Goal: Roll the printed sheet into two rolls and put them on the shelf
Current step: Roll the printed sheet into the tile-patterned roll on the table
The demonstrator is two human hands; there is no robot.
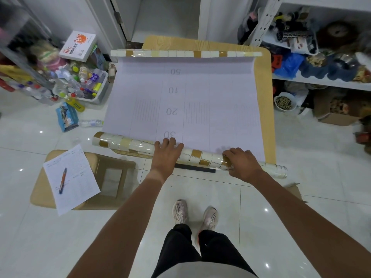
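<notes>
The printed sheet [186,101] lies spread, white back up, across the light wood table [265,93], with the numbers 50, 10, 20 and 30 running down its middle toward the person. At twelve o'clock on the table its far end is curled into a thin far roll [186,53] with a cream and brown tile pattern. At six o'clock, on the table's near edge, lies the thicker near roll [128,145] in the same pattern, stretching from about eight o'clock to four o'clock and overhanging the edge at both ends. The left hand [167,152] rests flat on top of that roll near its middle, fingers straight and reaching over onto the sheet. The right hand [241,161] sits further toward four o'clock, fingers curled over the roll and gripping it. Out at three o'clock stands a white shelf [321,81] crowded with odds and ends. At eight o'clock, a low stool [112,177] carries a paper form [80,177] with a pen [62,180] lying on it.
</notes>
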